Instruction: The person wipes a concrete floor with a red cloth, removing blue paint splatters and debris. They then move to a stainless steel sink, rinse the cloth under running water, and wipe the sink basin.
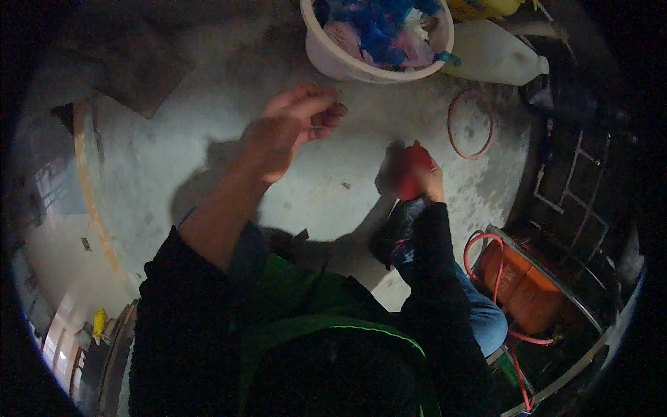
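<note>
My left hand (307,114) is raised over the grey concrete floor (333,172), its fingers loosely curled; no object shows in it. My right hand (436,183) grips a red object (414,169), whose kind I cannot tell because the picture is blurred there. It is above my lower right leg and dark shoe. Beyond my hands stands a round whitish plastic basin (359,70) with blue and pale pink plastic bags or cloths (385,39) in it.
To the right of the basin lies a translucent plastic jug (490,54), and nearer, a thin reddish ring (451,125) on the floor. An orange gas cylinder (521,286) with a red hose (498,281) stands at right beside dark metal racks. A yellow item (99,324) is at lower left.
</note>
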The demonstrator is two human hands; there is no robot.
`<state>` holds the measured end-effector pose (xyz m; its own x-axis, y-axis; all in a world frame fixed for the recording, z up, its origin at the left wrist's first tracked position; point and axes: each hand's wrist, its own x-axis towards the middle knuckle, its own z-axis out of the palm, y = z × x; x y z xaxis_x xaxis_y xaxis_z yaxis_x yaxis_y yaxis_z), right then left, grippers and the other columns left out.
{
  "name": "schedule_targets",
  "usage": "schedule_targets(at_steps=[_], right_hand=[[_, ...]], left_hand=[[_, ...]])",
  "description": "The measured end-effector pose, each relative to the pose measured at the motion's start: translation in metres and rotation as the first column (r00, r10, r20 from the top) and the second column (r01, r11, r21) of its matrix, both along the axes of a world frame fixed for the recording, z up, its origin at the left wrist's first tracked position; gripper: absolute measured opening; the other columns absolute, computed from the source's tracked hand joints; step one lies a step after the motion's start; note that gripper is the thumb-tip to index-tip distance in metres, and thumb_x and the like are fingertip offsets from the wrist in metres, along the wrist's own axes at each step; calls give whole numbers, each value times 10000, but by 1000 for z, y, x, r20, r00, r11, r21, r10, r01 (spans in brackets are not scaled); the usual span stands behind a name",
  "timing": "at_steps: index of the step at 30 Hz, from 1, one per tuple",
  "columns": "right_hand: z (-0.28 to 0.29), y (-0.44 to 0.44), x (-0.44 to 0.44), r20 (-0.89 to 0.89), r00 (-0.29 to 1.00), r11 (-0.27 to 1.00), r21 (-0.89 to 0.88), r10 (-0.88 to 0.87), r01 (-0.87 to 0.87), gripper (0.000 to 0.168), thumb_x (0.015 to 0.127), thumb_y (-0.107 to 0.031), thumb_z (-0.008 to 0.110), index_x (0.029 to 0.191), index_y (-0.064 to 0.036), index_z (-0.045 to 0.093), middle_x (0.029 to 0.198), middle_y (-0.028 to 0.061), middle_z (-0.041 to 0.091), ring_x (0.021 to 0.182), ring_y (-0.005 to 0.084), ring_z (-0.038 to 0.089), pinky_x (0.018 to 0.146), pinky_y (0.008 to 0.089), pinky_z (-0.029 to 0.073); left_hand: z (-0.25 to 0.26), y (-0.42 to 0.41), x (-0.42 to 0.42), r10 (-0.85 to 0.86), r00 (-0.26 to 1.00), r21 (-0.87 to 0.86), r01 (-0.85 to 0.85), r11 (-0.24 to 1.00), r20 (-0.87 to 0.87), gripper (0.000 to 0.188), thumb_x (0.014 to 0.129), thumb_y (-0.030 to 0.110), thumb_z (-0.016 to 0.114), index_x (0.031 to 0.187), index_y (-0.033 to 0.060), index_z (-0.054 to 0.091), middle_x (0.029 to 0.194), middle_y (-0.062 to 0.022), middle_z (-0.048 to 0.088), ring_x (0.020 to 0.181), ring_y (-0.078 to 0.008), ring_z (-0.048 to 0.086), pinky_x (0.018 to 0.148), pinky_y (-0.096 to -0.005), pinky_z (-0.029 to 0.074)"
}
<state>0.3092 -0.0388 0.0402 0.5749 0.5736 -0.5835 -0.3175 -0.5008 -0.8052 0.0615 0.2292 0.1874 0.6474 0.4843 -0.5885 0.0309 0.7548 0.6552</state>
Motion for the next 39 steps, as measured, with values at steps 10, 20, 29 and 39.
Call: schedule_targets(at_steps=[10, 20, 29, 39], right_hand=[[-74, -32, -116, 464, 825, 946, -115, 322, -305, 452, 637, -39, 577, 1089, -21, 575, 1140, 194, 543, 1061, 324, 491, 951, 391, 368], [-69, -5, -170, 715, 325, 743, -397, 619, -539, 566, 537, -43, 721, 1074, -102, 554, 1123, 138, 476, 1022, 356, 451, 833, 434, 429], [-50, 25, -147, 776, 233, 772, -448, 586, -451, 417, 529, -79, 704, 923, -79, 567, 921, 118, 564, 793, 336, 543, 651, 409, 486], [43, 84, -30, 1, 933, 880, 332, -361, 340, 460, 736, -9, 568, 1188, 9, 484, 1059, 98, 585, 909, 238, 583, 830, 378, 469]], left_hand=[[-12, 1, 4, 2, 1000, 2, -2, 1000, -25, 260, 846, 220, 541, 1038, 45, 531, 932, -59, 608, 820, -135, 557, 768, -286, 439], [-9, -1, 12, 0, 998, 2, 0, 1000, -60, 289, 847, 242, 537, 1058, 44, 544, 932, -55, 612, 824, -124, 557, 774, -272, 435], [-4, -4, 0, 22, 998, 7, -22, 1000, -55, 276, 855, 205, 552, 1077, 41, 536, 964, -80, 613, 853, -158, 584, 781, -304, 471], [4, -2, -12, 33, 998, 37, -35, 999, 46, 268, 856, 242, 536, 1031, 40, 539, 934, -56, 605, 843, -135, 548, 786, -278, 426]])
